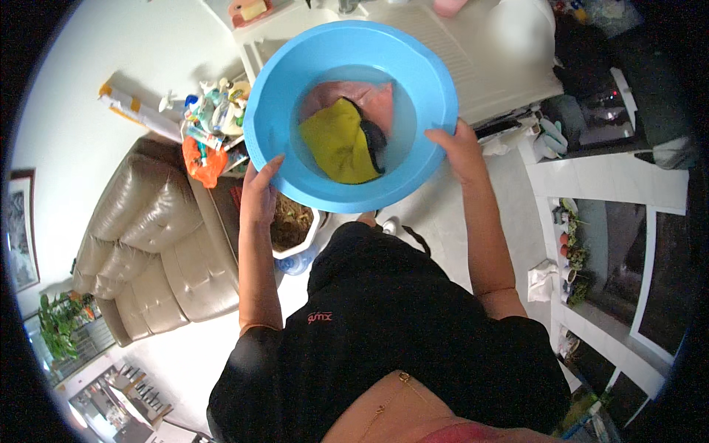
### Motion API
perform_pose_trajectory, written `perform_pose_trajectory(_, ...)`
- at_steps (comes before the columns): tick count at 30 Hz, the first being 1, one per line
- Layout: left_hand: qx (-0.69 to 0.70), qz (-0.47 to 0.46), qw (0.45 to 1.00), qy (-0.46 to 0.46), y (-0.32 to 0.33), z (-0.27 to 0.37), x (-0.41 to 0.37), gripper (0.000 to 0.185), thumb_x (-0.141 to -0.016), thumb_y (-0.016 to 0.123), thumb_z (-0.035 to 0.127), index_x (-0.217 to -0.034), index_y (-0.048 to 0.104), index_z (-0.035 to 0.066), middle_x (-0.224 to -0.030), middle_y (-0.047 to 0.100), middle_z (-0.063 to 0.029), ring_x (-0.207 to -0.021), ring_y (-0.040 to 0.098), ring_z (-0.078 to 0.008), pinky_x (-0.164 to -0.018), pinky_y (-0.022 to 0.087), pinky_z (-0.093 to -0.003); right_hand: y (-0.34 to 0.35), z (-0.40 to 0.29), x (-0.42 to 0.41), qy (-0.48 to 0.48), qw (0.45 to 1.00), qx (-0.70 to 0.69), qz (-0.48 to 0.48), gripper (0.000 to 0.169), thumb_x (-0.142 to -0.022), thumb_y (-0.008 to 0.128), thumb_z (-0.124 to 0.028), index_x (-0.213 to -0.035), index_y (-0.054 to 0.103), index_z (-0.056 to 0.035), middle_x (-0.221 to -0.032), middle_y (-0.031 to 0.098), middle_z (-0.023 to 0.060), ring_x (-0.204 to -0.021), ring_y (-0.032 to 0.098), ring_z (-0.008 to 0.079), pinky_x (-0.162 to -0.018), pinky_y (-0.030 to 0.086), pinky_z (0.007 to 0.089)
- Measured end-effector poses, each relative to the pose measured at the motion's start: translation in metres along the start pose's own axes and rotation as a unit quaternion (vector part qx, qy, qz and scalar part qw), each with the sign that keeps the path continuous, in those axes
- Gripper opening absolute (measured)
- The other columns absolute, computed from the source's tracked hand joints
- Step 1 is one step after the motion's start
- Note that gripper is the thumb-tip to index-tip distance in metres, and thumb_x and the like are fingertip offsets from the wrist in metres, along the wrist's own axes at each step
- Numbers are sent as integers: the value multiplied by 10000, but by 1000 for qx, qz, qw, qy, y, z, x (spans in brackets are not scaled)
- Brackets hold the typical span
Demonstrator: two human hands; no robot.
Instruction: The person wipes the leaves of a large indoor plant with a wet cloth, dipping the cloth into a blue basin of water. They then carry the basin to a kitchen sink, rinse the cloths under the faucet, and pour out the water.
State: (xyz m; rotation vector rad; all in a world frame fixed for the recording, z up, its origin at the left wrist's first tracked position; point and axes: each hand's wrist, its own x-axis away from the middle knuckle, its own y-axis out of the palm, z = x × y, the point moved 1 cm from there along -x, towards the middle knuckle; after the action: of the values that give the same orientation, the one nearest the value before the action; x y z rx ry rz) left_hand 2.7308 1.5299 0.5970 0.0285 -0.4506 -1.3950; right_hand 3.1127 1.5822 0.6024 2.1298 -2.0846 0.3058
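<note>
A round blue plastic basin (pixel 437 83) is held up in front of me by its rim. My left hand (pixel 260 191) grips the rim at the lower left, thumb on top and fingers hidden beneath. On the right side, my right hand (pixel 460 149) clasps the rim the same way. Water stands in the basin. A yellow cloth (pixel 338 144) lies in it, beside a dark piece (pixel 374 138) and over part of a pink cloth (pixel 376 99). What these pieces belong to cannot be told.
Behind the basin is a white sink counter with a ribbed washboard (pixel 437 50). A shelf of bottles (pixel 219 111) and an orange plastic bag (pixel 205 163) stand left, near a brown leather sofa (pixel 160 238). A white planter of soil (pixel 293 221) sits below the basin's left side.
</note>
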Motion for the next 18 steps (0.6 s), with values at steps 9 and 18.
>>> perform_pose_trajectory(9,-59,-13,998,-19,-4,-5,-199,539,-741,643,4,-1270,552,-46,-1090,672,-141,-919,665,-242,-856,541,-355,52,90,-88,137,969,-184,91,531,-807,759,-161,-1276,558,-15,-1156,656,115,-1004,635,254,-844,523,386)
perform_pose_trajectory(18,-505,-42,856,103,-18,-7,-331,655,-682,692,105,-1315,554,6,-1134,690,-208,-963,685,-371,-866,549,-402,96,129,-142,321,904,-253,121,483,-785,786,-148,-1214,571,-95,-1147,638,69,-1005,612,261,-854,525,386)
